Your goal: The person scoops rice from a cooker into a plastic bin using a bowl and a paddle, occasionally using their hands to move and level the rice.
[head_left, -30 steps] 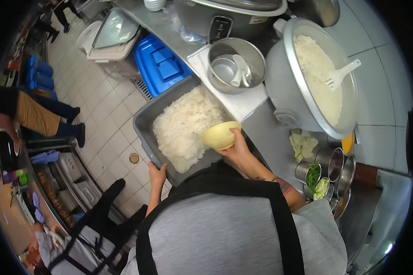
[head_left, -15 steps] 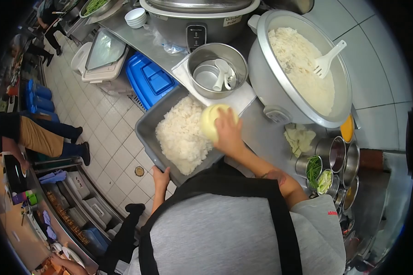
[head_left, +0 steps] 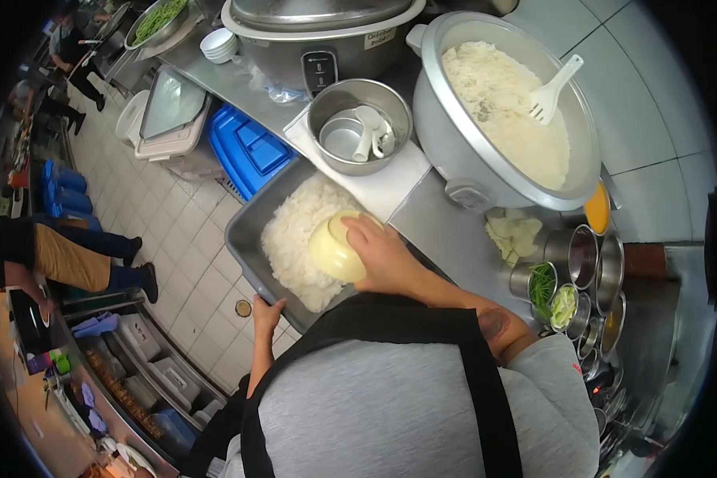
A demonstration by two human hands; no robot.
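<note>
My right hand grips a pale yellow bowl from behind its base. The bowl is tilted, its underside toward me and its mouth turned down to the rice; its inside is hidden. Below it, a mound of white cooked rice fills much of a grey plastic tub. My left hand is closed around the tub's near left rim.
Beyond the tub, a steel pot holds white ladles on a white cloth. To the right stands a large open rice cooker with a white rice paddle. Steel containers line the right; a blue lid lies left. A co-worker stands across the aisle.
My right hand has brought the yellow bowl lower and to the left over the rice, tipping it further. My left hand stays on the tub rim. The whole view has shifted slightly.
</note>
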